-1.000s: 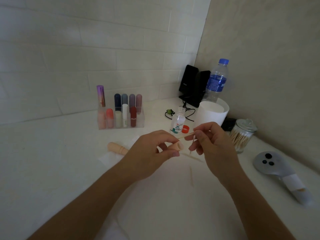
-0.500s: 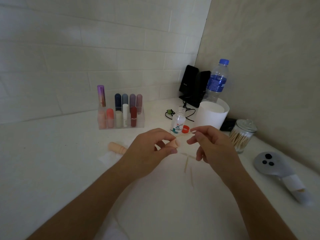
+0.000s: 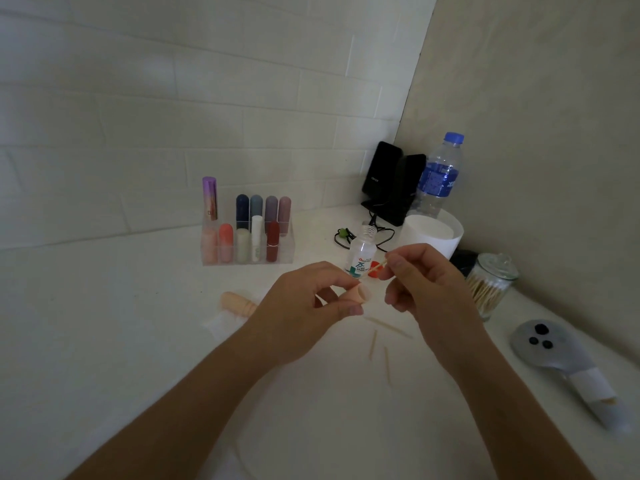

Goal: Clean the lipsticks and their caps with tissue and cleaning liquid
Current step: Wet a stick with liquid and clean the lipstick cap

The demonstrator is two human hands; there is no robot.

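Peach cap (image 3: 362,294): we pinch it in our left hand (image 3: 301,313), mouth turned rightward, likely so the thin stick (image 3: 379,266) pinched in our right hand (image 3: 426,289) can reach inside; matching lipstick (image 3: 237,303) lies on tissue (image 3: 221,323).

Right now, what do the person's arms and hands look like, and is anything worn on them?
The left forearm and the right forearm are bare as far as the frame edge; no sleeve shows. The left hand and the right hand wear no gloves. No watch, bracelet or ring is visible. The nails that show look short and unpainted.
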